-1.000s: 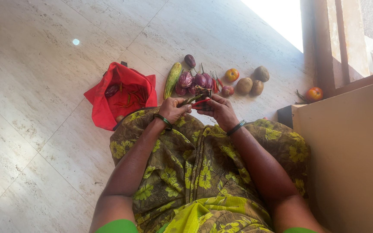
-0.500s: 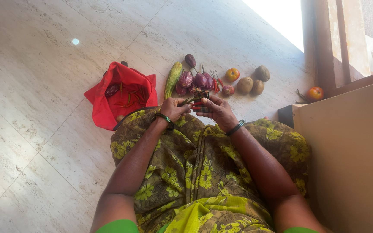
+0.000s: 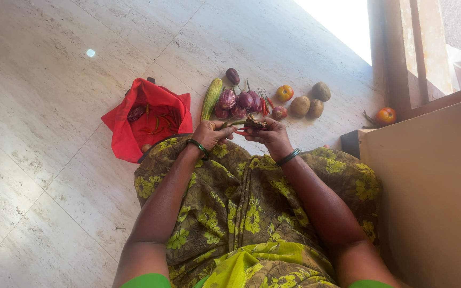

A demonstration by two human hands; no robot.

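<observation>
Fingers (image 3: 229, 129) of the left hand (image 3: 209, 133) are curled round the green end of a small bunch of chillies (image 3: 244, 124), and the right hand (image 3: 270, 134) pinches the other end, thumb on top, so both hands are closed on the same bunch, held just above the knees and over the floor (image 3: 54, 96). Red and green pods show between the two hands; how many, too small to tell. Just beyond the fingers, a row of vegetables lies on the pale stone floor: a long green cucumber (image 3: 211, 98), a cluster of purple aubergines (image 3: 238, 98) with one more (image 3: 232, 76) set a little further out, a few loose red chillies (image 3: 264, 104) beside them, then a tomato (image 3: 284, 93), a small reddish onion (image 3: 279, 112) and three brown potatoes (image 3: 310, 101). Another tomato (image 3: 386, 116) sits apart, near the wooden door frame (image 3: 396, 64). To the left, touching the patterned skirt (image 3: 252, 202), the red cloth bag (image 3: 148, 120) lies open, and there are chillies and at least one dark aubergine inside it. By my reading, the laying-out is well along, most of the produce already in its row, with the bunch in hand not yet placed and the bag's remaining contents left to come out.
</observation>
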